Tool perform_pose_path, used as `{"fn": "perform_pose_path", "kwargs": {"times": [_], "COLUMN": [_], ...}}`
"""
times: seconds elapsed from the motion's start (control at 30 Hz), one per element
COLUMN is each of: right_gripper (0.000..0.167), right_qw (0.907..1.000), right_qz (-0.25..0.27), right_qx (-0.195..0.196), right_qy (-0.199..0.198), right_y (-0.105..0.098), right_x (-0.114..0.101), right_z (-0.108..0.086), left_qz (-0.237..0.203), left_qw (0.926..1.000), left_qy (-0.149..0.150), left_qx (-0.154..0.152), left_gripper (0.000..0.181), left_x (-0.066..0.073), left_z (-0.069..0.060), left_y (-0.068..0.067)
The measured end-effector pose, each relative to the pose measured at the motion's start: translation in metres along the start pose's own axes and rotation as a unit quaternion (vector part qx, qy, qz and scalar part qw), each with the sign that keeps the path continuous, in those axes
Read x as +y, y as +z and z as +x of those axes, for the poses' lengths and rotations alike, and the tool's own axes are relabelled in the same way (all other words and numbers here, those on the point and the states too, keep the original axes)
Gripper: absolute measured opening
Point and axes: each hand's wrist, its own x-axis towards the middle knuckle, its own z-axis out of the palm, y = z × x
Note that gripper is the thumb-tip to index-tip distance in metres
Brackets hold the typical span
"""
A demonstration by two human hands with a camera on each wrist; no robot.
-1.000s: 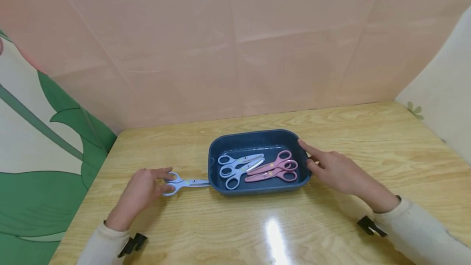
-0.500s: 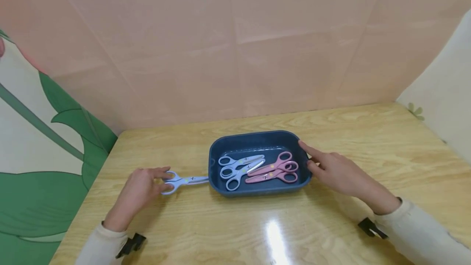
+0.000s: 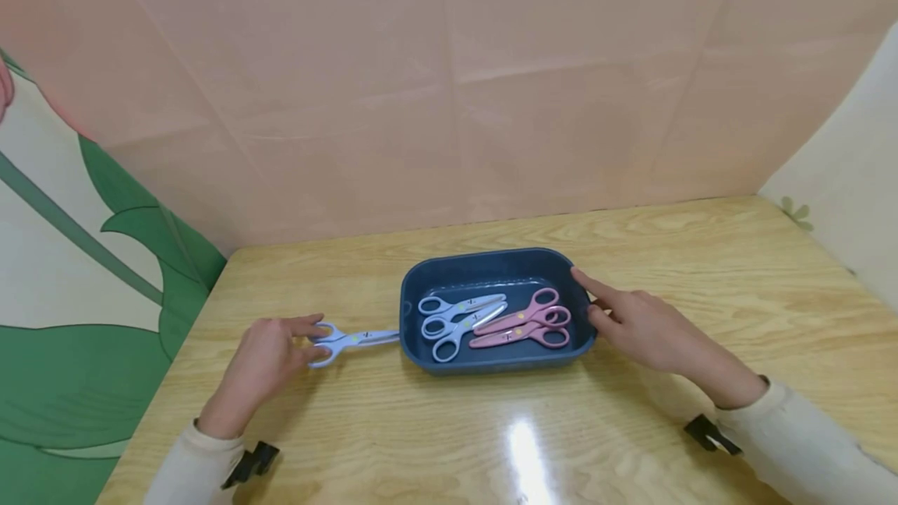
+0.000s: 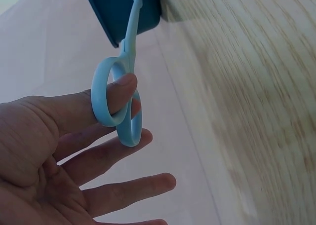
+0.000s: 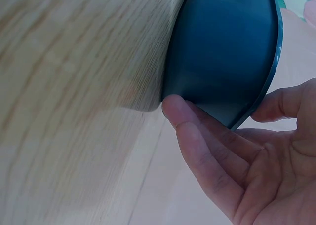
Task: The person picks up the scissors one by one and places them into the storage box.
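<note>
A pair of light-blue scissors [image 3: 358, 338] points right, its blade tips touching or almost touching the left wall of a dark blue tray [image 3: 449, 369]. With thumb and finger in the handle loops, my left hand [image 3: 259, 361] holds the scissors [image 4: 101, 94]; its other fingers spread loosely in the left wrist view. At the tray's right end, my right hand [image 3: 641, 330] holds the outer wall. Seen from the right wrist, fingertips [image 5: 175, 106] press the tray's lower edge while another digit touches near the rim. Inside the tray lie more blue scissors [image 3: 456, 326] and pink scissors [image 3: 526, 322].
A wood-grain table [image 3: 393, 443] carries the tray near its middle. Behind it stands a pinkish covered wall [image 3: 449, 100]. A panel with green leaf shapes [image 3: 63, 380] borders the left, and a pale panel [image 3: 849, 146] the right.
The blue scissors in my left hand have swung very slightly, their tips a little farther away from me. Both hands and the tray otherwise stay almost still.
</note>
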Motion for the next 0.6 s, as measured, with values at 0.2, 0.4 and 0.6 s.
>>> {"fn": "perform_pose_path", "kwargs": {"times": [0.2, 0.4, 0.6], "right_gripper": [0.056, 0.057, 0.057], "right_qw": [1.0, 1.0, 0.9999], "right_qz": [-0.001, 0.002, 0.002], "right_qx": [-0.001, -0.005, -0.008], "right_qy": [-0.003, -0.006, -0.008], "right_y": [0.0001, -0.0004, -0.0008], "right_x": [-0.0008, -0.0013, -0.0021], "right_z": [0.0009, 0.0004, 0.0], "left_qz": [0.005, 0.01, 0.015], "left_qw": [0.9998, 0.9994, 0.9992], "left_qy": [0.01, 0.02, 0.023], "left_qx": [0.013, 0.027, 0.029], "left_gripper": [0.023, 0.022, 0.022], "left_x": [0.0, 0.0007, 0.0022], "left_z": [0.0, -0.0007, -0.001], "left_y": [-0.0005, -0.0021, -0.0042]}}
